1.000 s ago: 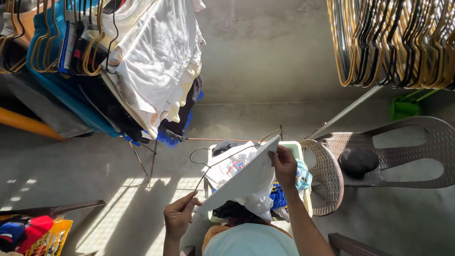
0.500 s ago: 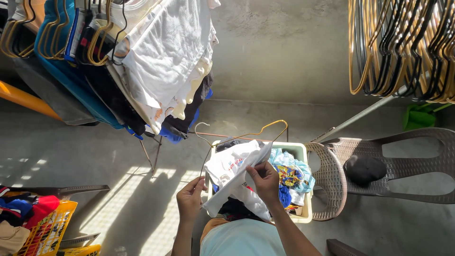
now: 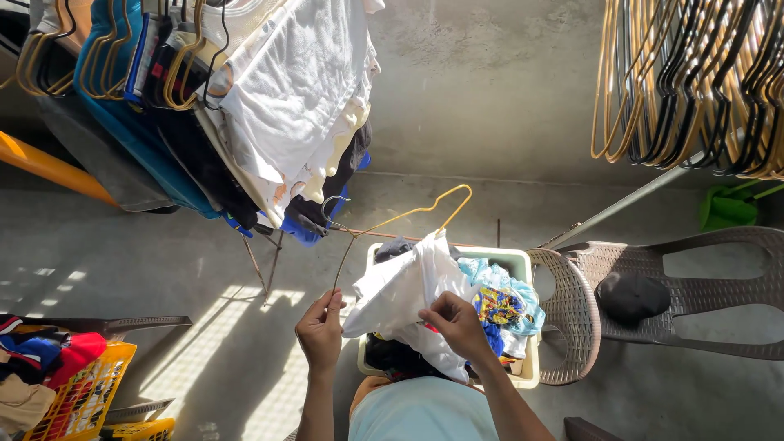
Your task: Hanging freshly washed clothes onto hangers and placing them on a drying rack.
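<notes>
My left hand (image 3: 320, 331) pinches the lower end of a gold wire hanger (image 3: 400, 215) that slants up toward the hanging clothes. My right hand (image 3: 452, 323) grips a white shirt (image 3: 400, 290), which drapes over the hanger's lower part. Both hands are just above a pale laundry basket (image 3: 523, 263) full of mixed colourful clothes. My light blue top shows at the bottom edge.
A rack of hung clothes (image 3: 269, 106) fills the upper left. Several bare gold and black hangers (image 3: 694, 82) hang upper right. A brown woven plastic chair (image 3: 670, 286) with a dark cap (image 3: 631, 295) stands right. A yellow basket (image 3: 77, 392) of clothes sits lower left.
The hanger has tilted further upward and its hook now nears the hung clothes. The shirt has been pulled higher onto it. My hands shifted slightly left and down.
</notes>
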